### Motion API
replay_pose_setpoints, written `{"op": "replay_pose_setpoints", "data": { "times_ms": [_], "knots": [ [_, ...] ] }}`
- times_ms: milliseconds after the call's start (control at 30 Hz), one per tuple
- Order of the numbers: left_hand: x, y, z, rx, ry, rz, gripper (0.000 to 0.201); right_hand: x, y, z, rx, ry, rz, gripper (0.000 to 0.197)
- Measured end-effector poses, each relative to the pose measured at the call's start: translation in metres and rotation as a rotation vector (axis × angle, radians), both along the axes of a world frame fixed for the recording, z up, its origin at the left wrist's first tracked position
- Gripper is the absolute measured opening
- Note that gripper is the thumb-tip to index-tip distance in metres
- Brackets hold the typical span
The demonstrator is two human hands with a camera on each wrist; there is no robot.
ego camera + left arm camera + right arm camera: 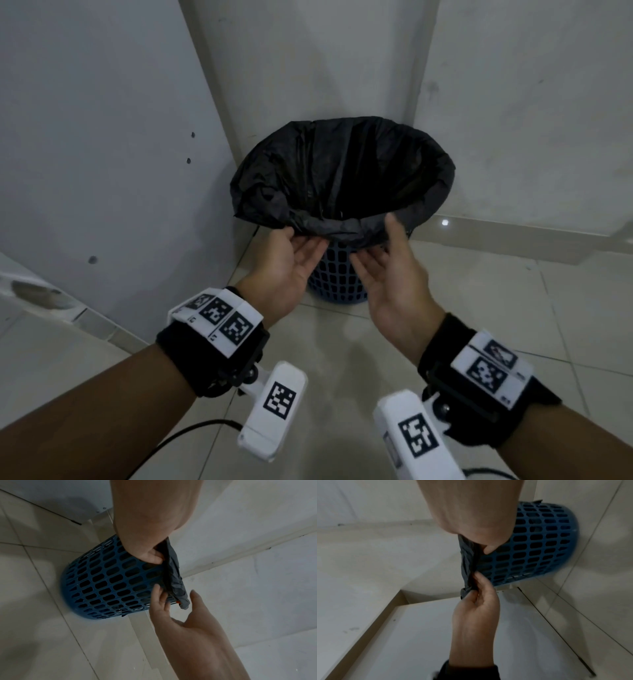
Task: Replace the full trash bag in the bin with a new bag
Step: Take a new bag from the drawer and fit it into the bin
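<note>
A blue lattice bin point(337, 277) stands on the floor in a corner, lined with a black trash bag point(342, 171) whose top is folded out over the rim. My left hand point(291, 253) pinches the near-left part of that folded edge, thumb on top and fingers beneath. In the right wrist view the left hand point(477, 592) is curled on the bag's hem point(467, 561). My right hand point(387, 260) is at the near-right part of the rim. Its straight fingers point(163, 601) touch under the fold point(175, 580), and the thumb stands apart. The bag's inside is dark.
Pale walls meet just behind the bin, with a white panel point(102, 154) on the left and a skirting board point(513, 233) on the right. Light floor tiles point(342, 359) stretch toward me. A black cable point(191, 431) lies on the floor near my left forearm.
</note>
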State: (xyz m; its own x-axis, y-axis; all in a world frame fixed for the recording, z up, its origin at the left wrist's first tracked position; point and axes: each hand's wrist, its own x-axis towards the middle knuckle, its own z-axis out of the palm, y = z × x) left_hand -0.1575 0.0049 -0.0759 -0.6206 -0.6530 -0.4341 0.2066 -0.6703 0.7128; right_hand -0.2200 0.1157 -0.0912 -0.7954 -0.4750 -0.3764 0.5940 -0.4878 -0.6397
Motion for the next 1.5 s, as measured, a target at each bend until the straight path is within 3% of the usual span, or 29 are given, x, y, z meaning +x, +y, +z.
{"op": "replay_pose_setpoints", "data": {
  "times_ms": [100,267,433,633,900,1200,1500],
  "knots": [
    [0.000,-0.001,-0.006,-0.021,-0.015,-0.033,0.024,0.014,-0.010,-0.002,0.034,-0.032,0.092,0.035],
    [0.005,-0.010,-0.014,-0.014,-0.060,-0.074,0.032,0.015,-0.021,0.004,-0.029,-0.037,0.093,0.028],
    [0.005,-0.020,-0.010,-0.020,-0.072,-0.049,0.015,0.015,-0.024,0.002,-0.093,-0.038,0.066,0.035],
    [0.005,-0.022,-0.003,0.021,0.010,0.041,0.016,0.013,-0.026,0.003,-0.121,-0.031,0.046,0.032],
    [0.007,-0.026,0.010,0.074,0.083,0.059,0.046,0.008,-0.028,0.002,-0.125,-0.006,0.028,0.031],
    [0.008,-0.028,0.011,0.098,0.092,0.032,0.035,-0.011,-0.016,-0.002,-0.020,0.063,-0.061,0.037],
    [0.010,-0.026,0.006,0.020,-0.014,-0.025,0.019,-0.023,-0.010,-0.008,0.027,0.088,-0.120,0.037]
  ]
}}
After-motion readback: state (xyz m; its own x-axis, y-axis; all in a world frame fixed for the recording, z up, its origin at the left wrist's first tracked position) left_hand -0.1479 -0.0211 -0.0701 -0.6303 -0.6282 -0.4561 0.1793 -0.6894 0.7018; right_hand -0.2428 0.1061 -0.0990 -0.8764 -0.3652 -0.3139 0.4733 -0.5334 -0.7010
